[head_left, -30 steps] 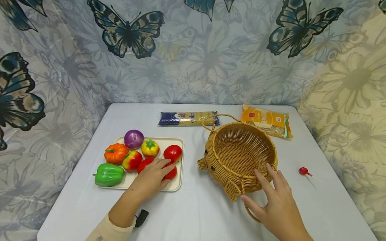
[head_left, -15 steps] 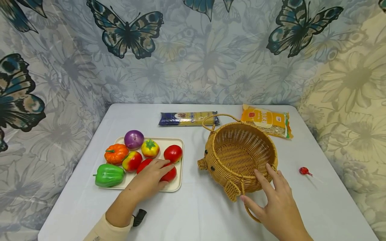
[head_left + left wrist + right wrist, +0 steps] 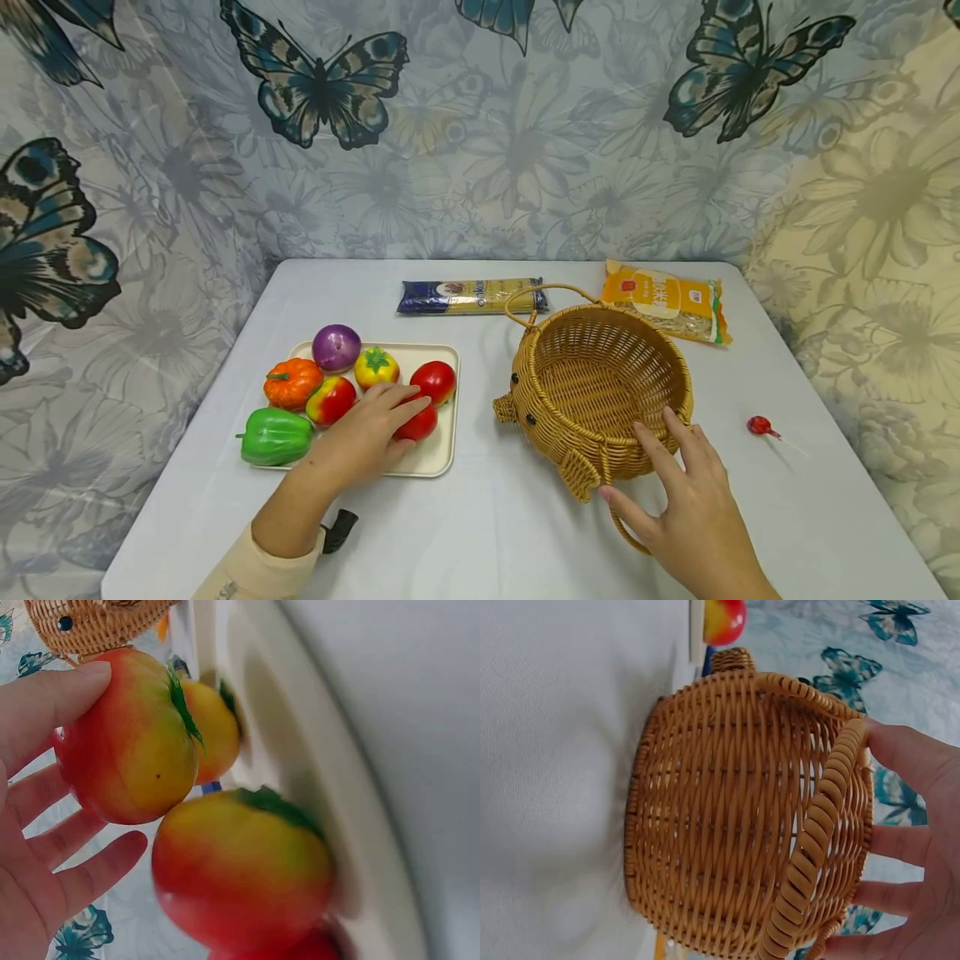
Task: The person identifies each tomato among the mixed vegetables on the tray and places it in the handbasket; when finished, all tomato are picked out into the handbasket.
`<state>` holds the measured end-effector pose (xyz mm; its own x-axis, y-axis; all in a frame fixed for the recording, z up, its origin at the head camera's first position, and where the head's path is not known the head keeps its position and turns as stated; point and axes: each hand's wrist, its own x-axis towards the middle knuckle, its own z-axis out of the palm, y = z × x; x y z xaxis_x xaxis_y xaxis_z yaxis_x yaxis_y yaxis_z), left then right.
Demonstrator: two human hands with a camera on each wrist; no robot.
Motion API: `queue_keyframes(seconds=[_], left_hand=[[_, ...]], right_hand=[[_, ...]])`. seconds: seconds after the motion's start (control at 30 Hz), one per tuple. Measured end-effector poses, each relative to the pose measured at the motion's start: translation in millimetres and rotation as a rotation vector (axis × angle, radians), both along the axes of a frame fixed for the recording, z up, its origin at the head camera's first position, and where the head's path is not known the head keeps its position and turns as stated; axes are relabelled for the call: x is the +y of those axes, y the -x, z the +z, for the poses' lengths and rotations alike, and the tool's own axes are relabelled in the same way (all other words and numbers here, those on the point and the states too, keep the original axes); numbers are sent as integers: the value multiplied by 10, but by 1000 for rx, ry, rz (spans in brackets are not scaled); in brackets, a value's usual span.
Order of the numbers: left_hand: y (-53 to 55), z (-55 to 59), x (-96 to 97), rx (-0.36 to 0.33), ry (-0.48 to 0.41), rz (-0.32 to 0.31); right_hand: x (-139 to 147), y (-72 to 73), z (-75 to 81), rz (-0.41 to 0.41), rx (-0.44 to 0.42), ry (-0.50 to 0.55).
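My left hand [image 3: 363,433] is over the right part of the cream tray [image 3: 442,457]. Its thumb and fingers hold a red-and-yellow tomato [image 3: 124,746] with green leaves; a second tomato [image 3: 244,870] lies right beside it in the left wrist view. Another red tomato [image 3: 433,382] sits at the tray's right side. At the near right of a round wicker basket [image 3: 555,417], my right hand [image 3: 693,508] grips the rim. Its fingers reach over the edge, while the thumb touches the base of the handle [image 3: 810,847] outside.
Elsewhere on the tray are a purple round vegetable [image 3: 337,347], an orange pumpkin [image 3: 293,382], a green bell pepper [image 3: 276,437] and more red-and-yellow produce. Behind lie a blue-and-yellow packet [image 3: 472,297] and an orange bag [image 3: 667,300]. A red lollipop [image 3: 759,425] lies right of the basket.
My left hand has shifted slightly left and toward me, and the tomato at its fingertips has moved a little left with it. My right hand and the basket stay in place.
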<state>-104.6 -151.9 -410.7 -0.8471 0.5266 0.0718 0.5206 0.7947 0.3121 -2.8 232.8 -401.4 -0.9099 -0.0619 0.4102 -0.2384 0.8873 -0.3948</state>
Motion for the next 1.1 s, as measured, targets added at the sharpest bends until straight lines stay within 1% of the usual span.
queue_keyframes(seconds=[0.13, 0.33, 0.43, 0.67, 0.9, 1.1], left_hand=[[20, 75, -2, 5, -11, -2], [44, 197, 0, -1, -10, 1], [73, 247, 10, 13, -8, -9], [158, 338, 57, 115, -17, -74], [249, 447, 168, 111, -12, -116], [346, 566, 329, 159, -34, -174]], right_hand=[[1, 4, -2, 4, 9, 1], [1, -3, 6, -5, -7, -4], [0, -5, 6, -8, -10, -3], [-1, 2, -9, -3, 1, -4], [0, 1, -16, -11, -5, -11], [3, -6, -34, -7, 14, -11]])
